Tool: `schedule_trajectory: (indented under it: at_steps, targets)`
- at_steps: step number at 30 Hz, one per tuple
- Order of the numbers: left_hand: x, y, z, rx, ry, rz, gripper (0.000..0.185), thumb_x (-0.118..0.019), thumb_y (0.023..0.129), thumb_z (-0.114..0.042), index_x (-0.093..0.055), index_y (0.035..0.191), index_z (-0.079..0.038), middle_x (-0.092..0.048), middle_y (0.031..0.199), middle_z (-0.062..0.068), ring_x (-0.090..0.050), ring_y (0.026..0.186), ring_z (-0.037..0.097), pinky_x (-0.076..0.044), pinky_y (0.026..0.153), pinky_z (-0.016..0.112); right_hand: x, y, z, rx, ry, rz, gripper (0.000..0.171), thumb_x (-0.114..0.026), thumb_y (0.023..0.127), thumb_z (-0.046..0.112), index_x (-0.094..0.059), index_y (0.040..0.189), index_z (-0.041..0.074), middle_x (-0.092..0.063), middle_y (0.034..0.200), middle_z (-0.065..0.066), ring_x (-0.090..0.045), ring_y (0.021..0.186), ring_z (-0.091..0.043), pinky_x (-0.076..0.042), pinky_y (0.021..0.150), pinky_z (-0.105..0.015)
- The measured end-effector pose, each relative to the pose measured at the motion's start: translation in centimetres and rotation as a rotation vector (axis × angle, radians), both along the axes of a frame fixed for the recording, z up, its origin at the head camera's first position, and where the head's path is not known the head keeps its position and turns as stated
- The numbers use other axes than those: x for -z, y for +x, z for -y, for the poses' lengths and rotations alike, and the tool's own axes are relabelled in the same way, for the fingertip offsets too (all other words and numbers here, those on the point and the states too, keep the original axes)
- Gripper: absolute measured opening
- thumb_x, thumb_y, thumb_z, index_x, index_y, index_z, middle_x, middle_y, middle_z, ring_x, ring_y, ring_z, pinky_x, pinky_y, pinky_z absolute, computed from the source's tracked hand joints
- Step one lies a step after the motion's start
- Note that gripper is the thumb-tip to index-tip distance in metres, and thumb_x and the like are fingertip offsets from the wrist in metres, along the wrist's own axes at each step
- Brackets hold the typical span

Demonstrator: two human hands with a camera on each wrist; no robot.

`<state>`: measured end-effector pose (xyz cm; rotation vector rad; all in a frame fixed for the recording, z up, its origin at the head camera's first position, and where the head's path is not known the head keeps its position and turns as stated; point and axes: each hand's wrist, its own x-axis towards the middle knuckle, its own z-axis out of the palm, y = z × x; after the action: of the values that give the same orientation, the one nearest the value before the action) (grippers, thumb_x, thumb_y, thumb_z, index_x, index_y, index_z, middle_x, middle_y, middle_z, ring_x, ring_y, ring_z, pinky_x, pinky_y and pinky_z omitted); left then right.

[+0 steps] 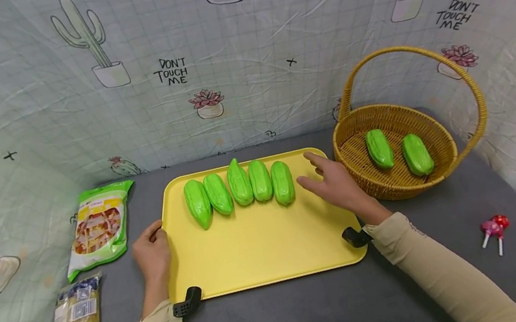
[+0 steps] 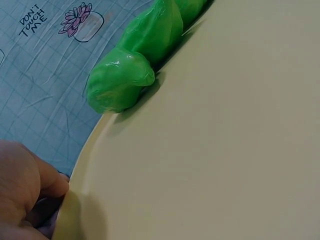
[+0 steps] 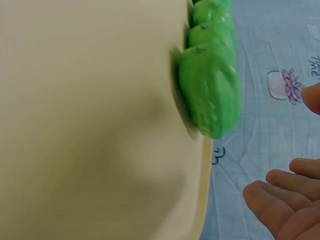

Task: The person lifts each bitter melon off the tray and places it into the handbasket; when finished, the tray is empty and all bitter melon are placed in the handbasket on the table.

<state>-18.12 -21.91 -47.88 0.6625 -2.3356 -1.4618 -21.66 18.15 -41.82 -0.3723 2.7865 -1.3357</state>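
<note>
On the yellow tray (image 1: 253,253) five gourds (image 1: 240,189) lie, two in the basket (image 1: 363,177); my right hand (image 1: 336,185) hovers open, my left hand (image 1: 152,253) grips the rim.

Bright, even light falls from overhead, leaving only soft, short shadows. The head view is sharp but bows outward at its edges. Both wrist views are blurred and close; the glossy green plastic-wrapped gourds (image 2: 131,65) show faint sheen, and the yellow plastic tray (image 3: 90,120) looks washed pale.
</note>
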Motion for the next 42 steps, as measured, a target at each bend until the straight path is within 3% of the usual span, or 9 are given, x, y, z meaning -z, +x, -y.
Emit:
schedule_trajectory:
  at_steps: [14, 25, 37, 42]
  targets:
    - [-0.2, -0.1, 0.1, 0.002, -0.004, -0.008, 0.037, -0.047, 0.105, -0.01, -0.065, 0.134, 0.002, -0.065, 0.132, 0.026, -0.062, 0.115, 0.033, -0.036, 0.071, 0.008, 0.9, -0.9, 2.9, 0.009, 0.019, 0.141, 0.079, -0.067, 0.098, 0.035, -0.029, 0.16, 0.002, -0.035, 0.162, -0.024, -0.044, 0.144, -0.044, -0.042, 0.114, -0.055]
    - [-0.2, -0.2, 0.1, -0.004, -0.001, -0.008, 0.036, -0.047, 0.104, -0.01, -0.066, 0.133, 0.002, -0.065, 0.131, 0.026, -0.061, 0.114, 0.032, -0.037, 0.073, 0.01, 1.8, -1.4, 4.2, 0.008, 0.021, 0.157, 0.086, -0.067, 0.098, 0.036, -0.022, 0.162, 0.001, -0.032, 0.163, -0.026, -0.044, 0.142, -0.048, -0.044, 0.111, -0.057]
    - [0.1, 0.2, -0.1, 0.003, -0.022, -0.025, 0.035, -0.048, 0.104, -0.008, -0.067, 0.131, 0.005, -0.066, 0.129, 0.029, -0.064, 0.112, 0.038, -0.035, 0.067, 0.004, 2.6, -1.7, 5.0, 0.008, 0.008, 0.141, 0.086, -0.072, 0.095, 0.031, -0.025, 0.161, 0.002, -0.045, 0.156, -0.021, -0.045, 0.142, -0.037, -0.039, 0.115, -0.052]
    - [0.2, 0.2, 0.0, 0.009, -0.019, -0.034, 0.036, -0.046, 0.104, -0.008, -0.066, 0.132, 0.005, -0.065, 0.131, 0.029, -0.063, 0.115, 0.038, -0.035, 0.068, 0.004, 2.6, -1.7, 5.3, 0.012, 0.021, 0.155, 0.085, -0.071, 0.096, 0.03, -0.025, 0.161, 0.001, -0.042, 0.158, -0.022, -0.044, 0.143, -0.038, -0.039, 0.115, -0.053]
